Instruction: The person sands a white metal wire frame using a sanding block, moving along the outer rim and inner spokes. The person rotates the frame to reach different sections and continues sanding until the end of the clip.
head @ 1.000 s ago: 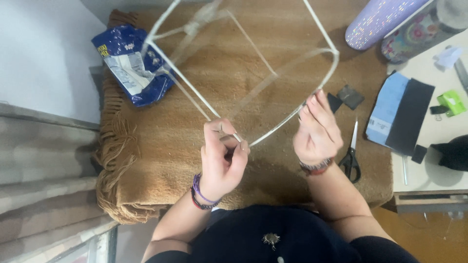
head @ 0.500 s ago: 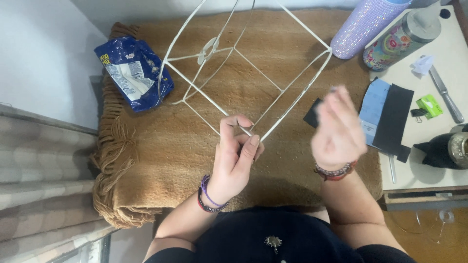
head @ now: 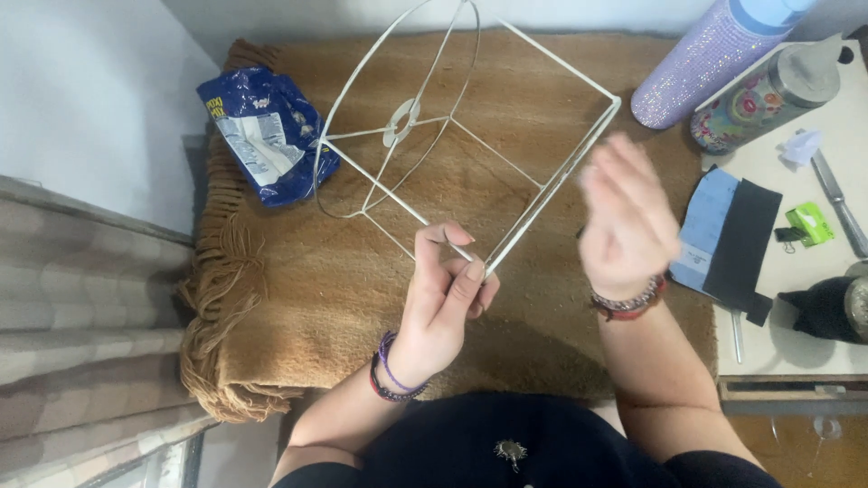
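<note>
White wire lampshade frame lies over brown fringed blanket. Left hand, fingers pinched shut on lower rim wire. Right hand blurred, loosely open, empty. Frame likely light, stiff, bendable; grip at strut joints.

Lighting is even, bright and diffuse, with soft shadows under the forearms. The right hand is motion-blurred; everything else is sharp.

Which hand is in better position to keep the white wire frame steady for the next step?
Probably the left hand: its fingers pinch the near rim of the wire frame. The right hand is raised, blurred and off the frame, free for other work.
</note>
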